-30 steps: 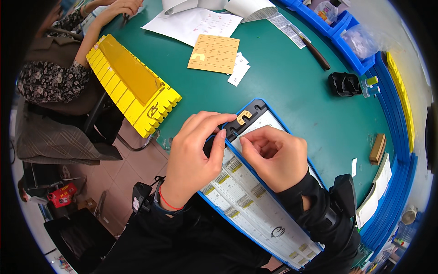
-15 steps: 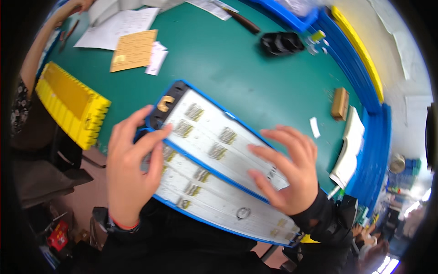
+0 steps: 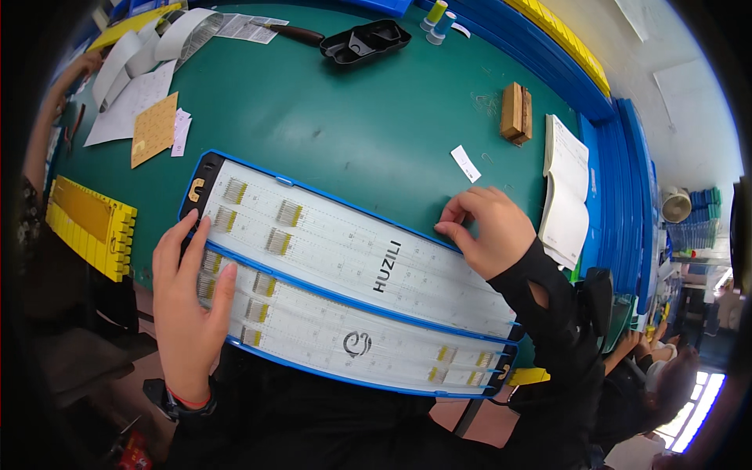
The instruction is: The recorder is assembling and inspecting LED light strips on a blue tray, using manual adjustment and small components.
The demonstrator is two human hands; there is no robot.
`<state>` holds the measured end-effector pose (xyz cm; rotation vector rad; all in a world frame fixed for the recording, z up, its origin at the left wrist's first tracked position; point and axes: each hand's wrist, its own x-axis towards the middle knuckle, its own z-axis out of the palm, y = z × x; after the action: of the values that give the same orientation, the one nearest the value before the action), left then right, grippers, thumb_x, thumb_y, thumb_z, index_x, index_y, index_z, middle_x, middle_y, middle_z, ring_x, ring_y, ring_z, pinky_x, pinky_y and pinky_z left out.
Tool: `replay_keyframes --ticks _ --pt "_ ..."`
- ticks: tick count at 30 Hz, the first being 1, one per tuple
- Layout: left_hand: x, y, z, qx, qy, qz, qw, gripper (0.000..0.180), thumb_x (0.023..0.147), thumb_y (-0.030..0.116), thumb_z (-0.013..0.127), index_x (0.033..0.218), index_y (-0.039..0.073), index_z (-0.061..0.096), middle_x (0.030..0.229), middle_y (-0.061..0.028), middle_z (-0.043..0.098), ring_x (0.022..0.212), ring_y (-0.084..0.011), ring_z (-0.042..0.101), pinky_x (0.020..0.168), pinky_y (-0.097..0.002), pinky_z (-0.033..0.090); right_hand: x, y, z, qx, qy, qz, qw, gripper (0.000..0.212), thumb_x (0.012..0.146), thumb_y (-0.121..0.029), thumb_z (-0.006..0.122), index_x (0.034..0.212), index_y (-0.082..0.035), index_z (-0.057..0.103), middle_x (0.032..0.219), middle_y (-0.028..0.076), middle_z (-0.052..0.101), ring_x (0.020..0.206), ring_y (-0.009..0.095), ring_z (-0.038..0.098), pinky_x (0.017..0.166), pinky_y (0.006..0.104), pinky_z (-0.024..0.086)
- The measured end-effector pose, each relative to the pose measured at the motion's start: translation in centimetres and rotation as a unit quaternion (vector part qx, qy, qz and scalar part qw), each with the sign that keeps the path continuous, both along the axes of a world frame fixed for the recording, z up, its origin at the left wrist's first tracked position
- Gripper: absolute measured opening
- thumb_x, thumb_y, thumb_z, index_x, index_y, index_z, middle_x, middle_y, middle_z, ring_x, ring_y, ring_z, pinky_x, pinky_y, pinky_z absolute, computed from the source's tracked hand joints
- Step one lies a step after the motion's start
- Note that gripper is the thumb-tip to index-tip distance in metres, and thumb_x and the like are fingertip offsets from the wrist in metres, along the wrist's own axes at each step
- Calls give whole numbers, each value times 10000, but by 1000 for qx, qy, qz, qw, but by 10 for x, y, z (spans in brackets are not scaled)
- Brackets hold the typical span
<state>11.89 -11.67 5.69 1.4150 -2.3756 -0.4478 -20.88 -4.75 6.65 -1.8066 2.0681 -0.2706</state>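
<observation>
A long, narrow hinged case (image 3: 333, 244) lies opened out in front of me, slanting down to the right. Its two white boards have blue rims, black ends, dark printed marks and small rows of yellow-tipped coils or pins. My left hand (image 3: 186, 309) rests at the case's left end, fingers apart, index and thumb touching the boards near the hinge line. Over the far rim on the right side, my right hand (image 3: 495, 233) has thumb and forefinger curled together in a pinch. Anything between those fingertips is too small to make out.
On the green table (image 3: 345, 117) are a wooden block (image 3: 515, 113), a white slip (image 3: 465, 164), an open notebook (image 3: 565, 196), a black tray (image 3: 366, 43), thread spools (image 3: 440, 27) and a tan card (image 3: 154, 129). A yellow rack (image 3: 90, 227) stands left. Another person's arm (image 3: 48, 117) reaches in far left.
My right hand has gone from spread fingers over the upper board to a pinch at its far rim. My left hand has slid off the end corner. The case now appears flatter and lower left.
</observation>
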Motion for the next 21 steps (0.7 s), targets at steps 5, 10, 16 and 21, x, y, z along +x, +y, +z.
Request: replay_keyframes --ticks 5,10,16,21 --pt "4 3 -2 -21 -23 9 999 412 867 110 597 1249 -29 526 1293 -162 489 1204 -318 465 1030 -378 353 -1 -2 -9 -185 -23 7 982 123 785 22 610 847 -26 515 818 148 539 791 344 538 678 413 416" --pt "2 -1 -6 -25 4 -16 1000 411 866 113 596 1247 -22 524 1274 -169 501 1188 -332 471 1019 -389 360 9 52 32 -237 11 -40 971 268 741 172 485 971 36 479 861 156 487 820 306 513 784 346 425" --pt "0 1 0 -24 -7 -15 1000 391 885 129 584 1241 -22 529 1277 -162 504 1195 -321 469 1019 -375 363 14 107 37 -244 -25 -98 965 178 731 147 433 850 17 457 841 148 487 783 267 501 746 320 410" --pt "4 5 -7 -46 -15 -8 999 385 901 131 565 1248 -30 518 1267 -160 518 1178 -320 485 1009 -383 377 -1 128 25 -231 -32 -113 966 197 741 159 430 875 23 476 830 138 489 757 256 500 717 307 412"
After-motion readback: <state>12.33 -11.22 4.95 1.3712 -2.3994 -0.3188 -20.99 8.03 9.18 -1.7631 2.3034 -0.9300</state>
